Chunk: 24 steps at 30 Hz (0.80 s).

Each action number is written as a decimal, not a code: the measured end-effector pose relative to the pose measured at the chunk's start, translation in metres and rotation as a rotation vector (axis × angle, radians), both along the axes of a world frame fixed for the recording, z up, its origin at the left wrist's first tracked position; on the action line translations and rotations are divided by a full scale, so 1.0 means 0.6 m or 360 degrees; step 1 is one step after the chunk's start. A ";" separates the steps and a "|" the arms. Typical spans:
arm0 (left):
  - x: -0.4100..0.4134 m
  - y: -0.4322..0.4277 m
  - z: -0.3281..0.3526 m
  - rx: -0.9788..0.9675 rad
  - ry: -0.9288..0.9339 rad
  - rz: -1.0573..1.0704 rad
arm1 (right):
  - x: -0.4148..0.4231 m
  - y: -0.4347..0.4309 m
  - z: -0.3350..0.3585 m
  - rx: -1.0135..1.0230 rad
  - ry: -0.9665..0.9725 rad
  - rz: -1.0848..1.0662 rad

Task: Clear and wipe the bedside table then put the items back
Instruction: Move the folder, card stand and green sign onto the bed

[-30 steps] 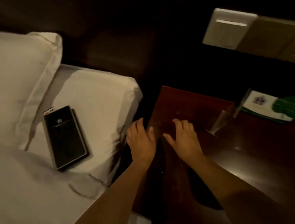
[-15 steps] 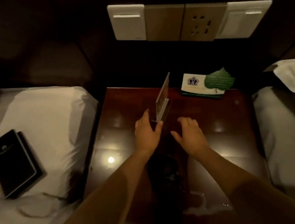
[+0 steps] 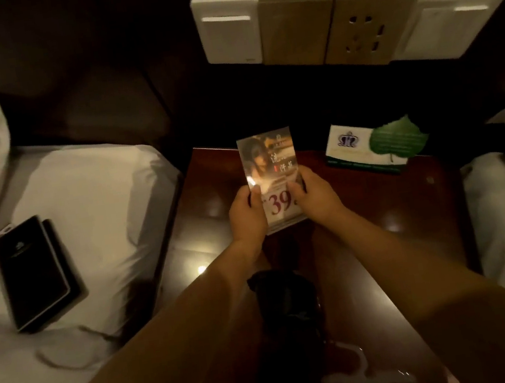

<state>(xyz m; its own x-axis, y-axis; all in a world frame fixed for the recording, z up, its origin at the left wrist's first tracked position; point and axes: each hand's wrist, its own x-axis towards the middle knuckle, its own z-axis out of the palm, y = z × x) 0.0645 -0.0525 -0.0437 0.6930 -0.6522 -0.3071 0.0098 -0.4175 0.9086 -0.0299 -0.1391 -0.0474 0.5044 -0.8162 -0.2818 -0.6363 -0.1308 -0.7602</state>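
Head view, dim warm light. At the centre of the frame my left hand (image 3: pixel 245 214) and right hand (image 3: pixel 316 194) both hold a sign (image 3: pixel 272 179), a clear upright card stand with a printed card and a large red number. Each hand pinches one side edge, thumbs on the front face. The sign leans back a little, and its base looks to be at or just above the dark glossy surface (image 3: pixel 411 221); I cannot tell whether it touches.

I judge this to be the clearing step, the sign going off the surface. To do it well I would keep both side grips even, raise it straight, and carry it left to the bed (image 3: pixel 89 194), where a black folder (image 3: pixel 34 274) already lies at the left of the frame.

Around it: a tent card (image 3: pixel 368 150) with a green leaf stands at the upper right of the surface, well apart from my hands. A dark bundle (image 3: pixel 288 303), perhaps a cloth, lies between my forearms in the lower centre and would sit under the path if I pulled back. A pale wet patch (image 3: pixel 360 371) shows at the lower right edge. Switches (image 3: pixel 348 25) line the wall at top.
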 end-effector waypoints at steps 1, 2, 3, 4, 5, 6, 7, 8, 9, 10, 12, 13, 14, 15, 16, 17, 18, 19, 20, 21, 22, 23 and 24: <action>0.008 0.004 0.002 0.0003 0.0053 0.0063 | 0.012 0.007 0.001 0.0032 -0.0040 -0.0018; 0.020 0.008 0.004 0.0018 0.0086 0.0133 | 0.028 0.015 0.002 0.0052 -0.0059 -0.0020; 0.034 0.012 0.006 0.0036 0.0104 0.0199 | 0.045 0.023 0.003 0.0060 -0.0077 -0.0011; 0.052 0.017 0.009 0.0054 0.0117 0.0259 | 0.064 0.032 0.005 0.0067 -0.0087 0.0006; 0.070 0.023 0.012 0.0072 0.0136 0.0311 | 0.085 0.040 0.007 0.0076 -0.0085 0.0026; 0.088 0.029 0.014 0.0087 0.0159 0.0349 | 0.107 0.048 0.008 0.0088 -0.0068 0.0047; 0.108 0.037 0.016 0.0097 0.0178 0.0373 | 0.128 0.056 0.009 0.0100 -0.0045 0.0077; 0.128 0.047 0.016 0.0099 0.0197 0.0393 | 0.151 0.064 0.011 0.0106 -0.0021 0.0113; 0.148 0.058 0.016 0.0093 0.0217 0.0413 | 0.175 0.073 0.012 0.0103 -0.0003 0.0154; 0.169 0.069 0.016 0.0093 0.0228 0.0434 | 0.200 0.081 0.013 0.0092 0.0011 0.0194; 0.214 0.089 0.018 0.0098 0.0197 0.0489 | 0.252 0.098 0.016 0.0077 0.0038 0.0245; 0.237 0.099 0.019 0.0094 0.0164 0.0519 | 0.279 0.107 0.018 0.0075 0.0052 0.0268; 0.261 0.108 0.021 0.0098 0.0125 0.0548 | 0.307 0.116 0.019 0.0078 0.0059 0.0297; 0.286 0.118 0.023 0.0112 0.0086 0.0572 | 0.334 0.125 0.019 0.0086 0.0059 0.0331; 0.310 0.127 0.024 0.0129 0.0052 0.0592 | 0.362 0.133 0.019 0.0098 0.0057 0.0364; 0.335 0.137 0.023 0.0142 0.0026 0.0610 | 0.389 0.141 0.018 0.0110 0.0056 0.0392; 0.360 0.147 0.022 0.0152 0.0009 0.0633 | 0.416 0.149 0.016 0.0123 0.0056 0.0416; 0.385 0.157 0.021 0.0157 -0.0009 0.0656 | 0.444 0.157 0.014 0.0138 0.0053 0.0438; 0.410 0.166 0.018 0.0163 -0.0029 0.0678 | 0.470 0.165 0.011 0.0163 0.0048 0.0457; 0.434 0.176 0.014 0.0170 -0.0050 0.0694 | 0.496 0.174 0.008 0.0192 0.0043 0.0476; 0.457 0.184 0.010 0.0180 -0.0059 0.0705 | 0.520 0.183 0.005 0.0218 0.0041 0.0495; 0.478 0.192 0.005 0.0191 -0.0057 0.0706 | 0.542 0.191 0.001 0.0238 0.0045 0.0513; 0.497 0.198 -0.001 0.0208 -0.0047 0.0703 | 0.561 0.198 -0.004 0.0250 0.0056 0.0527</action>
<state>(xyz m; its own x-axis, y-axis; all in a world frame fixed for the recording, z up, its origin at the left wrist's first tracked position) 0.3628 0.0665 -0.0440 0.9056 -0.2495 -0.3431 0.1874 -0.4904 0.8511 0.3070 -0.0205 -0.0498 0.7216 -0.5557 -0.4129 -0.6054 -0.2172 -0.7657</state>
